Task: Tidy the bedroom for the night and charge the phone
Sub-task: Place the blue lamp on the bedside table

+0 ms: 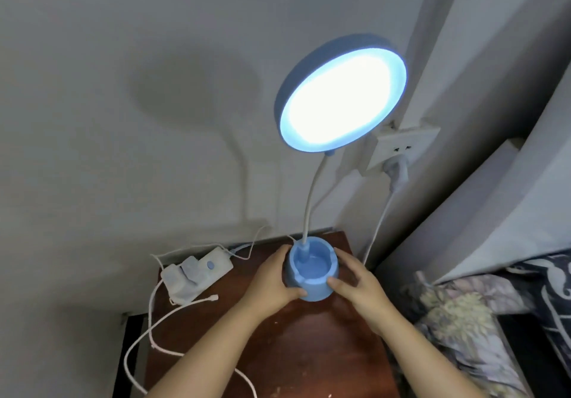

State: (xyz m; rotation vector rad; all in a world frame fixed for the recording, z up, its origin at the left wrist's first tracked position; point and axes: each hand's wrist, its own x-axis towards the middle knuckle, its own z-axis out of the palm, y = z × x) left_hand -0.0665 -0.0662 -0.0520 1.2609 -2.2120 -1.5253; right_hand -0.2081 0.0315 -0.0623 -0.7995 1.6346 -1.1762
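Note:
A blue desk lamp stands at the back of a dark wooden nightstand (pixel 296 345). Its round head (pixel 340 94) is lit and sits on a white bendy neck above a cup-shaped blue base (pixel 312 271). My left hand (pixel 272 283) wraps the left side of the base. My right hand (pixel 355 283) touches the right side with its fingertips. A white charging cable with a free plug end (pixel 213 297) lies on the left of the nightstand. No phone is in view.
A white power strip (pixel 197 271) with adapters plugged in lies at the nightstand's back left, its cords trailing off the left edge. A wall socket (pixel 401 147) with a plug is behind the lamp. A bed with patterned bedding (pixel 482 314) lies to the right.

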